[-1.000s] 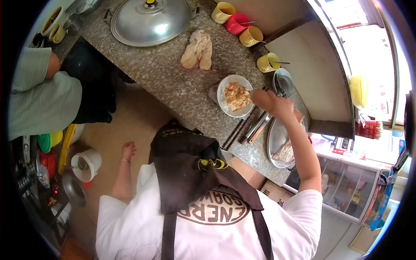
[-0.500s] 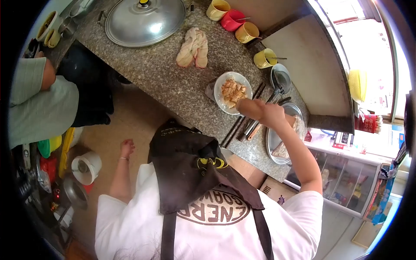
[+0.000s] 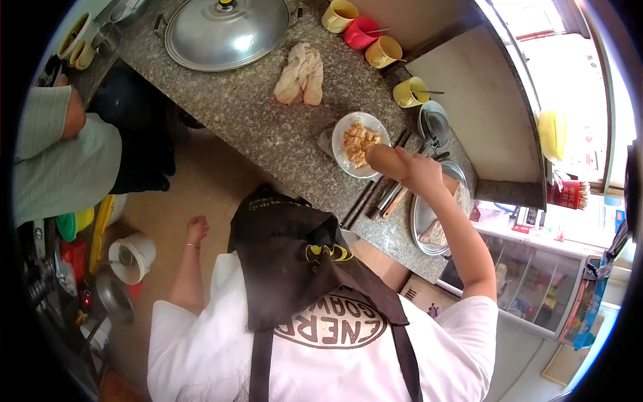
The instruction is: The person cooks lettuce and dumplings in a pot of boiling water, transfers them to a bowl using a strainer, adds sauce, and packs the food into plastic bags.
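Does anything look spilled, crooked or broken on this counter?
I see no obvious spill or breakage around the bowl. Only the crumpled fabric looks untidy, bunched up near the big metal lid.

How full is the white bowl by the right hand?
Partly full: chunky food sits in the white bowl, with bare wall visible around much of it.

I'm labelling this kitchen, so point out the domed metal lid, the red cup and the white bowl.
Domed metal lid [image 3: 228,40]: head view, middle of the dome.
Red cup [image 3: 358,43]: head view, outer wall.
White bowl [image 3: 353,169]: head view, bare inner wall.
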The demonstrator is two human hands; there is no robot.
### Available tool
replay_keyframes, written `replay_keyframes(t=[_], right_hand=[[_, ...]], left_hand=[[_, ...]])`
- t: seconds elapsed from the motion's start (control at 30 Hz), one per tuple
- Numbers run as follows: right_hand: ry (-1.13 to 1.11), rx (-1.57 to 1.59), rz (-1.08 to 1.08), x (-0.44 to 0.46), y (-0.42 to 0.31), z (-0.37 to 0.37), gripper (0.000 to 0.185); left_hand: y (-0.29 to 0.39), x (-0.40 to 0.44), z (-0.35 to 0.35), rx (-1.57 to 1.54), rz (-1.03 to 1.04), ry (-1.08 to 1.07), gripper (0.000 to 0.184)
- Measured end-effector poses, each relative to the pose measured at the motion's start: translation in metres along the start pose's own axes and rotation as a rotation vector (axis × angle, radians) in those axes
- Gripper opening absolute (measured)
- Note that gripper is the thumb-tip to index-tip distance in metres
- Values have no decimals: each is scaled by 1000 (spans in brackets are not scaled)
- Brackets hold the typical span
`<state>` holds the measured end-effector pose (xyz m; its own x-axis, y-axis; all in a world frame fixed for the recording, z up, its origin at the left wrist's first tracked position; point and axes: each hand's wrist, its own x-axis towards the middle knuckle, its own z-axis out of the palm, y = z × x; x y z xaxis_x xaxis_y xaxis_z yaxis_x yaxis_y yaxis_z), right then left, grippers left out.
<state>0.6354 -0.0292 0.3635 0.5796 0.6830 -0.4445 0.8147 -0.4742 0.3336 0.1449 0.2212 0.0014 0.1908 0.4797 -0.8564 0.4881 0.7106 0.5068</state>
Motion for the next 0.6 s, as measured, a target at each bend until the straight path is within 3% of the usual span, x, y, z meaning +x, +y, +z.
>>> replay_keyframes(t=[0.13, 0.2, 0.23, 0.33, 0.6], right_hand=[[51, 14, -81, -3, -1, 5, 66], [-165, -39, -35, -3, 2, -9, 64], [-164, -42, -35, -1, 8, -5, 64], [-44, -32, 109, 3, 23, 10, 63], [45, -8, 25, 24, 10, 1, 65]], left_hand=[[3, -5, 1, 32, -19, 25, 17], [7, -10, 4, 29, -18, 33, 17], [8, -11, 5, 27, -18, 32, 17], [7, -13, 7, 50, -36, 57, 17], [18, -14, 13, 63, -43, 49, 17]])
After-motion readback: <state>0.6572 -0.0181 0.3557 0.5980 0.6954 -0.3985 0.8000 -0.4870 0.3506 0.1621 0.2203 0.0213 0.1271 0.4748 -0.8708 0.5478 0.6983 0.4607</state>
